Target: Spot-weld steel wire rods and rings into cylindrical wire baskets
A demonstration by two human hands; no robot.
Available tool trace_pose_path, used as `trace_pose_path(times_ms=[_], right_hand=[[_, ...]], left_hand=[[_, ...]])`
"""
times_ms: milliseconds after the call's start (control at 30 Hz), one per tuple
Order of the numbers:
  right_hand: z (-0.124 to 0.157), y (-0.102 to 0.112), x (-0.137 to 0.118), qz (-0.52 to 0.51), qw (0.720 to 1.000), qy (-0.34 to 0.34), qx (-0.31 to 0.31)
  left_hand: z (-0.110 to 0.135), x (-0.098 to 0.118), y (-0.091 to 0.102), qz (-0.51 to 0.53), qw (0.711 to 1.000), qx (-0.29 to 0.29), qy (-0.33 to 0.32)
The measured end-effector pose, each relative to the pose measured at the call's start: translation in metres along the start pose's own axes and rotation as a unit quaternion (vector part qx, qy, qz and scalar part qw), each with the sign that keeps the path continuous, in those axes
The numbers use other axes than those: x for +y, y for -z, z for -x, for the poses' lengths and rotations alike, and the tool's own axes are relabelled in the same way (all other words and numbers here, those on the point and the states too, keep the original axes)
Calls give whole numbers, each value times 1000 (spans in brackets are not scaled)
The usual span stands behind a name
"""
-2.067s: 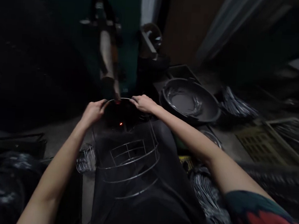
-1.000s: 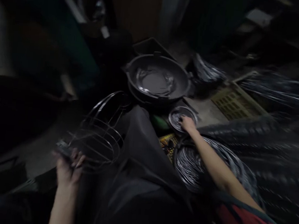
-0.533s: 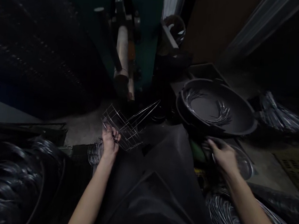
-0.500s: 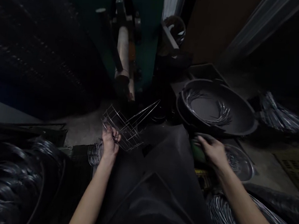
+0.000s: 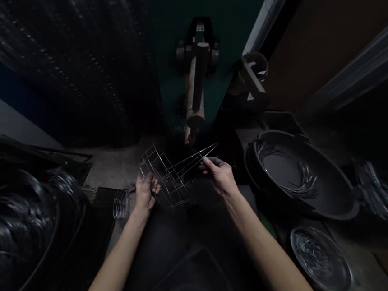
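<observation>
A wire basket of thin metal rods, with a long looped handle, is held tilted above my dark lap. My left hand is closed round its near left side, at the grid part. At the other end, my right hand pinches the handle near its tip between thumb and fingers. Just beyond the basket stands a green machine with thick cylindrical metal arms, one above the other, pointing toward me. Dim light hides much of the grip of the left fingers.
Wire rings sit beside my left forearm, and a heap of wire coils fills the lower left. To the right are a black pan with bent wires, a round metal dish with small pieces, and a wire bundle.
My right hand has come from beside the black pan over to the basket's handle and closed on it. My left hand keeps its hold. The view has turned leftward and up.
</observation>
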State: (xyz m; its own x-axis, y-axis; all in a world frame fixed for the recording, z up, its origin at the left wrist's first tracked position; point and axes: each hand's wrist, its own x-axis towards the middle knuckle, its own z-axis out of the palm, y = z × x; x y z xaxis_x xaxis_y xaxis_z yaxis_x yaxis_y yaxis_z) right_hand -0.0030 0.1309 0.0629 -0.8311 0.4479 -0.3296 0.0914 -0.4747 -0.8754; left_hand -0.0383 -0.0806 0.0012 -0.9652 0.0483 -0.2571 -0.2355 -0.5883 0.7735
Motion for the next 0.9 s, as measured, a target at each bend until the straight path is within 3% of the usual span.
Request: trace_pose_path(times_ms=[200,900], right_hand=[[3,-19,-4,-35,999,-38,-3],[-10,-40,-12,-46,995,-75,46]], left_hand=[[-5,5,-1,-17,999,27,6],[-17,28,-32,-37,997,66,-11]])
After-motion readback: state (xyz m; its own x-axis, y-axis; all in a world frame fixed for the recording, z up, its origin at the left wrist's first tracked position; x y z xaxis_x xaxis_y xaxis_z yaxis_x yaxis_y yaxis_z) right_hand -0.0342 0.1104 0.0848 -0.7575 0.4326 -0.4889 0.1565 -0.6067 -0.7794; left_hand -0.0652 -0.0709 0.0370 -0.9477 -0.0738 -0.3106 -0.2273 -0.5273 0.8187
